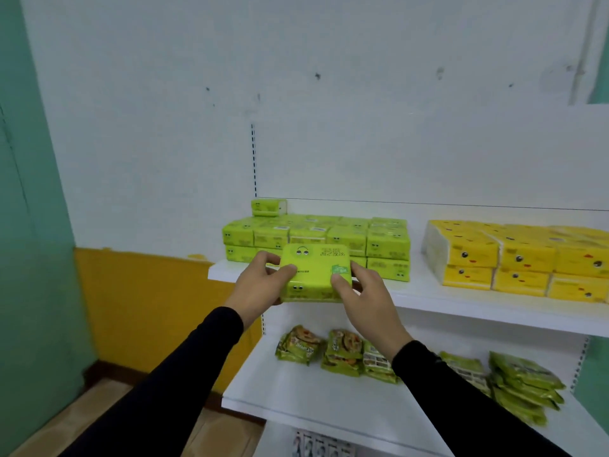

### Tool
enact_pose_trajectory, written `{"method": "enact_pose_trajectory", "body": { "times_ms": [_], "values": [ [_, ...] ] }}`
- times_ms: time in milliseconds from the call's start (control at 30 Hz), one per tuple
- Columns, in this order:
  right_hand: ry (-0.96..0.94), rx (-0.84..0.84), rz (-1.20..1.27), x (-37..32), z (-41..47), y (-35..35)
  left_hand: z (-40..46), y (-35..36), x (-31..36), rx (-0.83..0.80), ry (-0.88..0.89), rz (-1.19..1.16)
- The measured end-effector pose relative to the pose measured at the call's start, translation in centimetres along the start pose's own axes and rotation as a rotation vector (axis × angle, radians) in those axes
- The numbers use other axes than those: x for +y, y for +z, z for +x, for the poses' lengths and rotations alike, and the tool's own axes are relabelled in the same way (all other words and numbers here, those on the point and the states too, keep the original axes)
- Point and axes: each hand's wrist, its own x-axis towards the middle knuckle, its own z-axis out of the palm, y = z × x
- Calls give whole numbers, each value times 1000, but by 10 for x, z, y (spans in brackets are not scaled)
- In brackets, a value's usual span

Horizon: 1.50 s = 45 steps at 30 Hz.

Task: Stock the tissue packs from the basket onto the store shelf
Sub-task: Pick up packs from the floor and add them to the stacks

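Both hands are clamped on one green tissue pack (314,272), the left hand (260,285) on its left end and the right hand (362,291) on its right end, each equally near. The pack is held in the air at the shelf's (461,298) near edge, long axis running left to right, just in front of the green stack (316,239). Open room probably lies on top of that stack, where a single pack (268,207) sits at far left. The yellow packs (520,258) close off the right.
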Motion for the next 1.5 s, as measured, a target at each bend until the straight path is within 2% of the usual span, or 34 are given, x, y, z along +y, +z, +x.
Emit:
{"method": "enact_pose_trajectory", "body": {
  "times_ms": [500,733,967,1167,1500],
  "values": [
    [-84,-83,-68,3,173,134,171,-98,-50,5,53,36],
    [-20,-7,-184,3,262,204,290,-149,-82,-135,151,5],
    [133,126,-200,-2,337,270,404,-185,-113,-300,196,-74],
    [258,122,-198,-2,384,300,463,-188,-130,-352,171,-91],
    [385,67,-225,21,424,299,506,-160,-145,-352,99,-127]
  ]
}}
